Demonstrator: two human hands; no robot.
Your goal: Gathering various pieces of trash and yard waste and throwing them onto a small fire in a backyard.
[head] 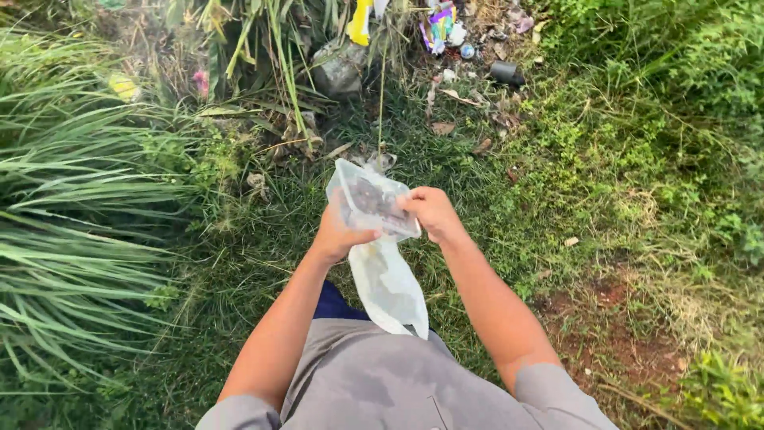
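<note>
I hold a clear plastic bag [382, 263] out in front of my body, above grassy ground. Its open top is tipped forward, and dark bits show through the plastic near the mouth. My left hand [338, 231] grips the bag's left side at the top. Gripping the right edge of the top is my right hand [432, 213]. The lower part of the bag hangs down limp toward my grey shirt [382, 390].
Long green grass blades [72, 199] fill the left. Litter lies at the top: a yellow wrapper [360, 22], colourful packets [440, 22], a dark round container [506, 73], a grey stone [338, 70]. A bare reddish soil patch [629, 334] is at lower right.
</note>
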